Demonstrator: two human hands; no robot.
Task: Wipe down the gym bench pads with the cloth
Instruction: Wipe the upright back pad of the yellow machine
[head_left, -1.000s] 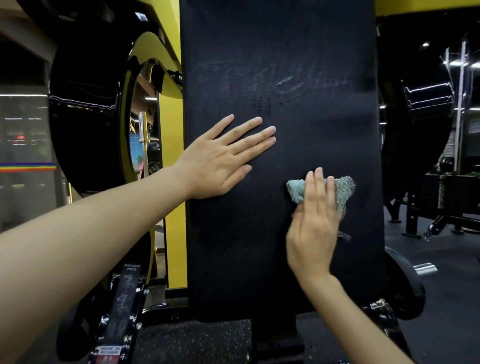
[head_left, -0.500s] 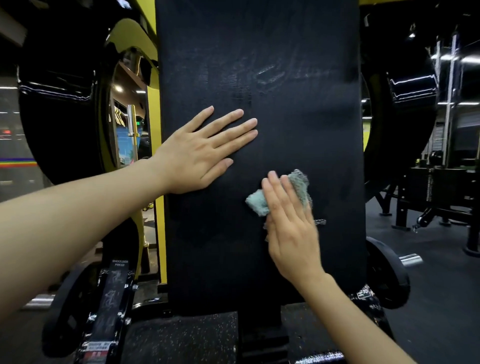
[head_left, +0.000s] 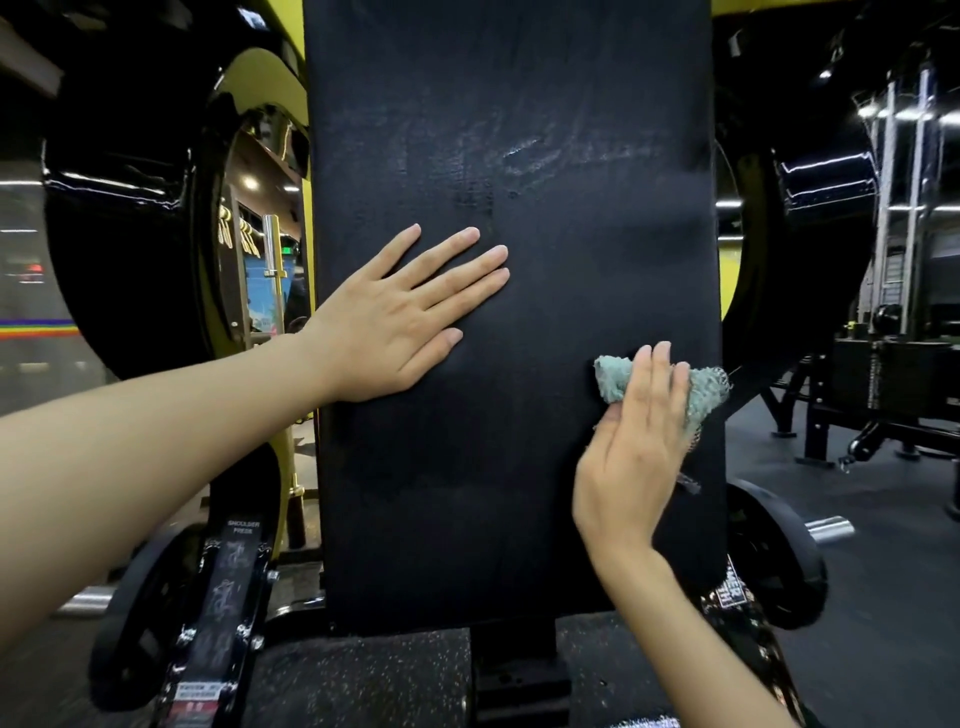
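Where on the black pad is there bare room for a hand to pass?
Bare: the upper pad above the left hand, and the lower stretch under that hand. Crowded: the right edge, where the right hand presses the cloth.

Black pad (head_left: 519, 493) (upright): left hand (head_left: 395, 322), 1 cloth (head_left: 613, 376) against it.

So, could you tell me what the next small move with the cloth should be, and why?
Probably sweep leftward: the right hand presses the cloth at the right edge of the pad, so its remaining width lies toward the left hand.
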